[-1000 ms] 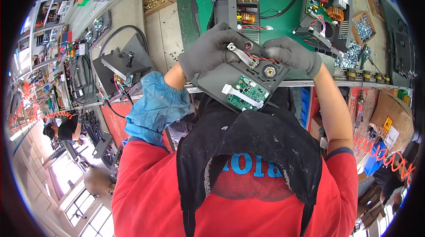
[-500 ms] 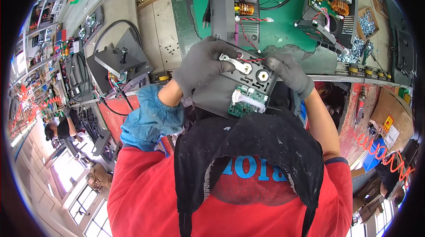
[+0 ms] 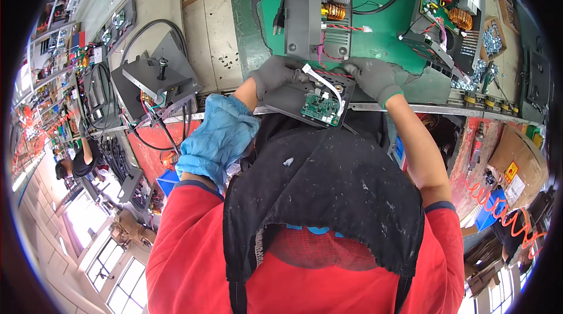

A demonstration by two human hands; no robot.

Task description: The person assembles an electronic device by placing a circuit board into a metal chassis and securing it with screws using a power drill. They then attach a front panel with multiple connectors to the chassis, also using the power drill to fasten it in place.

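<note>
A dark grey metal panel [image 3: 285, 98] is held at the near edge of the bench, tilted. A green circuit board [image 3: 319, 107] sits on its near part. A white cable [image 3: 324, 81] arches from the board's right side toward the panel's far edge. My left hand [image 3: 277, 73], in a grey glove, is closed on the panel's far left corner, fingertips near the cable's white plug. My right hand [image 3: 373, 78], gloved too, grips the far right corner. Between the hands, a red twisted wire [image 3: 328, 73] runs along the far edge. The fingertips are partly hidden.
Beyond the panel stands an open dark metal housing [image 3: 302, 26] with coils and wires, on a green mat [image 3: 381, 41]. Another open housing [image 3: 451, 15] lies at the right, near loose screws [image 3: 489, 41]. A dark unit [image 3: 158, 79] with cables stands at the left.
Both hands have carried the panel away from my body to the bench edge. The white cable, earlier folded over the board, now stretches toward the far edge.
</note>
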